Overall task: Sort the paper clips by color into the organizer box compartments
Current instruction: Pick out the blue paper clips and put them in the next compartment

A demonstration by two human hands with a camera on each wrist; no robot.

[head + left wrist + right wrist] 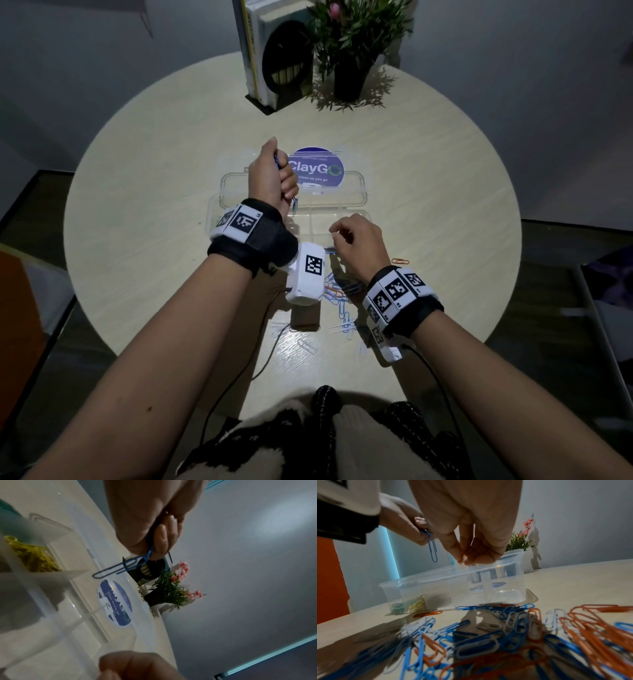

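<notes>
My left hand (274,174) is a fist above the clear organizer box (356,205) and grips blue paper clips (116,568); one dangles from the fingers (160,539). In the right wrist view that blue clip (432,547) hangs over the box (453,584). My right hand (356,240) hovers at the box's near rim, above the loose pile of blue, orange and white clips (339,294). Its fingertips (465,559) are drawn together with no clip visible between them. Yellow clips (418,603) and green clips (397,607) lie in two left compartments.
The box's open lid (352,185) lies flat behind it over a purple round sticker (317,168). A single orange clip (400,261) lies right of my right hand. A book stand (274,58) and a potted plant (352,44) stand at the round table's far edge.
</notes>
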